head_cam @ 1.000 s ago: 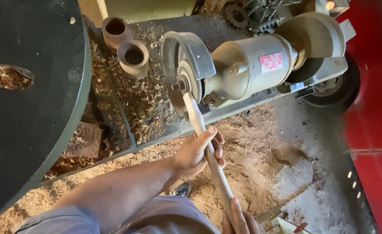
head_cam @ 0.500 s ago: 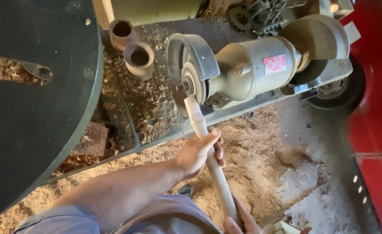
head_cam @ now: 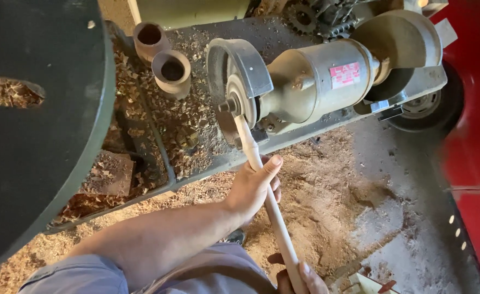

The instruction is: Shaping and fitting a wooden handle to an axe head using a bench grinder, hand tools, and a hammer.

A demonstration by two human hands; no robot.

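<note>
stick (head_cam: 262, 179) tip shifted left | left hand (head_cam: 253, 188) wraps mid-stick | right hand (head_cam: 300, 277) grips base

Left hand (head_cam: 252, 188) curled forward, arm extended; right hand (head_cam: 300, 277) gripping low.

Sunlit sawdust-strewn floor (head_cam: 327, 201)

Two brown turned wooden cups (head_cam: 162, 54) stand at the far left of the metal bench (head_cam: 196, 136) — wood shavings (head_cam: 158, 125) heaped about them. A dark round disc (head_cam: 38, 136) fills the left. Sawdust floor (head_cam: 316, 201) near — red machine body (head_cam: 477, 152) right.
</note>
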